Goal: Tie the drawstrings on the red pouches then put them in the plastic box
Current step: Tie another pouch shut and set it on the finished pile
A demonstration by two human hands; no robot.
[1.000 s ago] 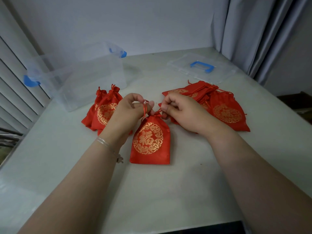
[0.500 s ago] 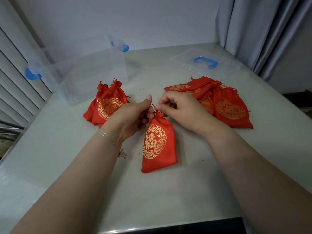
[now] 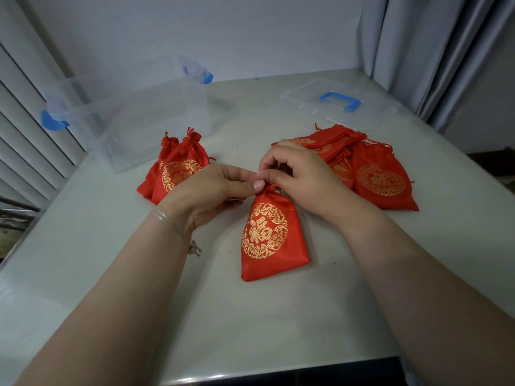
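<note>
While the table (image 3: pixel 278 330) takes up most of the view, the clear plastic box (image 3: pixel 145 118) sits at the far left with nothing red showing inside it, and its lid (image 3: pixel 334 107) lies flat at the far right. A heap of pouches (image 3: pixel 373 168) waits on the right, mouths looking loose (hard to be sure for the buried ones), and a smaller pile (image 3: pixel 178 168) with cinched, knotted necks sits left, just in front of the box.

Dead centre is the pouch (image 3: pixel 271 238) being worked on, flat on the table with its neck pointing away. Compared with a second ago it's slid nearer and twisted so its bottom swings right, and the string loop that stood up between the hands is gone, pulled down tight at the neck. So I'd say the knot is basically being snugged now.

Left hand (image 3: pixel 211 190) has fingers curled with the thumb pressed at the neck, pinching the drawstring (image 3: pixel 271 187). Right hand (image 3: pixel 298 174) is curled too, fingertips pinching the other end.

Next up is probably dropping this one with the left pile or in the box, which hasn't had any yet.
</note>
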